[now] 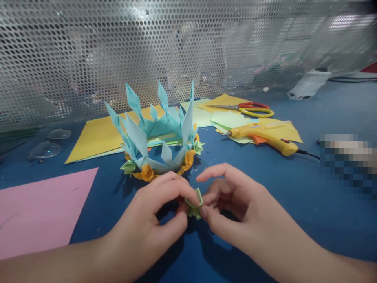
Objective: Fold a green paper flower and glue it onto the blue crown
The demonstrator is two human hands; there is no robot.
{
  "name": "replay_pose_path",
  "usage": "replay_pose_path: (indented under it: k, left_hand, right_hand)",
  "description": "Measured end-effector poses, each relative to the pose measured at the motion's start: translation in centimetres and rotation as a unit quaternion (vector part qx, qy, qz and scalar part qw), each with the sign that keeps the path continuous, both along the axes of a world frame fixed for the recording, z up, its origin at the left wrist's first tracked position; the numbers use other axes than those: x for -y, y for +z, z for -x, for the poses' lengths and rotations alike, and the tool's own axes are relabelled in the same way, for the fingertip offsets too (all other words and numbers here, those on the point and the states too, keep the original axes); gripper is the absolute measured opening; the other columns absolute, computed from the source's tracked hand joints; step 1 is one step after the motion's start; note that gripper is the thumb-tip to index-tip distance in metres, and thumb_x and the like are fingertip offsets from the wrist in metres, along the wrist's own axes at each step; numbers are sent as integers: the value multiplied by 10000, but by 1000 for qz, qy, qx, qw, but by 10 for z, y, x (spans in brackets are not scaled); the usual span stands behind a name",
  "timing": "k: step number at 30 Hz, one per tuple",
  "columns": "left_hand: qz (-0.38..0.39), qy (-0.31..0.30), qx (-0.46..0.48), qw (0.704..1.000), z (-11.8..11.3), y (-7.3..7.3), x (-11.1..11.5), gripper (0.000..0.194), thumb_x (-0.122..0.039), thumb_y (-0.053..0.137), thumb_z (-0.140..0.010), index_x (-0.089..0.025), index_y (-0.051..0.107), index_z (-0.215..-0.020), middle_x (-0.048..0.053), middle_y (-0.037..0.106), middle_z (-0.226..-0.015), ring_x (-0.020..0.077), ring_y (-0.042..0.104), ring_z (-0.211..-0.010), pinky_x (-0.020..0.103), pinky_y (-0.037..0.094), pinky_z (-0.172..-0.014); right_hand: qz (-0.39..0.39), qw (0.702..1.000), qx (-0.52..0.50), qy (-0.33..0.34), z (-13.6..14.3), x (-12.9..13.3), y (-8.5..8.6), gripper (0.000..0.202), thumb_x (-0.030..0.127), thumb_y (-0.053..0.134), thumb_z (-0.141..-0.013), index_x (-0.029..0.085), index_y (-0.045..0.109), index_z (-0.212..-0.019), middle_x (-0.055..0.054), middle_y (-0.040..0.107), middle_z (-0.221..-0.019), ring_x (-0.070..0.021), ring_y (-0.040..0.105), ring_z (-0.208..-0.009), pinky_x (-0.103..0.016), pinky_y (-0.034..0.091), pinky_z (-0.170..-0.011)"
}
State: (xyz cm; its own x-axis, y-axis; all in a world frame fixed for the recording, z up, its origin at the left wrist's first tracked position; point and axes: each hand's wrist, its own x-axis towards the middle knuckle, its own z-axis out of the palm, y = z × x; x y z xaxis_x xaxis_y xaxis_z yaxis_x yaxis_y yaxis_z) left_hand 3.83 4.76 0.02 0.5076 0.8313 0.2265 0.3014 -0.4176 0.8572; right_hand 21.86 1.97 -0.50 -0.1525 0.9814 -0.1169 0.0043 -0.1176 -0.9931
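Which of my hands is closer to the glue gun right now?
Right. The right hand sits below and slightly left of the glue gun; the left hand is farther left, beyond the small green paper piece both pinch.

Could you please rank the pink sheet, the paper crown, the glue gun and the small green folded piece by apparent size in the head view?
1. pink sheet, partly cut off by the frame
2. paper crown
3. glue gun
4. green folded piece, pinched between left hand and right hand
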Motion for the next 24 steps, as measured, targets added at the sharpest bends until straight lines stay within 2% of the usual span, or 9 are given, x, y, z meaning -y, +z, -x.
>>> replay_pose_path:
  k: [3, 9, 12, 17, 21, 24]
  left_hand:
    - [50, 10, -5, 999, -1, 1, -1, 230, -8, 545, -733, -219, 636, -748, -48, 632, -777, 99, 636, -709, 172, 514, -671]
    - [161, 6, 47, 986, -1, 2, -3, 113, -100, 715, -750, -205, 674, -737, -31, 669, -773, 124, 651, -730, 197, 534, -694]
    - [223, 22, 64, 972, -1, 2, -5, 100, -142, 725, -772, -199, 674, -708, -21, 683, -748, 129, 644, -705, 202, 536, -668]
    - [271, 44, 70, 959, -1, 3, -6, 119, -216, 743, -803, -191, 677, -708, -19, 675, -713, 131, 620, -683, 205, 525, -648]
    - [301, 44, 95, 948, -1, 4, -8, 82, -184, 763, -803, -181, 697, -754, -27, 694, -726, 104, 630, -690, 166, 524, -660]
    - [332, 61, 149, 929, -2, 4, -9, 204, -114, 801, -754, -199, 617, -777, -36, 736, -883, 96, 675, -717, 178, 561, -686]
  right_hand:
    - [-6, 1000, 7, 3, 0, 0, 1, 335, 94, 637, -691, 273, 592, -970, 84, 634, -656, -80, 599, -574, -157, 515, -558]
    - [-13, 1000, 10, 13, 0, 0, 1, 297, 75, 619, -691, 255, 576, -923, 86, 617, -635, -71, 574, -552, -150, 480, -529]
    - [-28, 1000, -5, 13, -1, -1, -1, 300, 55, 615, -714, 258, 564, -929, 89, 616, -648, -69, 572, -551, -144, 437, -486]
    - [-72, 997, 29, 29, -3, -2, 2, 285, -10, 590, -710, 244, 546, -831, 89, 577, -638, -67, 559, -561, -152, 436, -504]
    - [-96, 993, 63, 27, -3, 0, 6, 274, -21, 584, -700, 238, 529, -770, 84, 547, -632, -73, 538, -560, -165, 442, -513]
    - [-96, 993, 62, 23, -2, 1, 6, 249, 4, 585, -721, 239, 509, -756, 81, 542, -641, -75, 538, -570, -167, 448, -522]
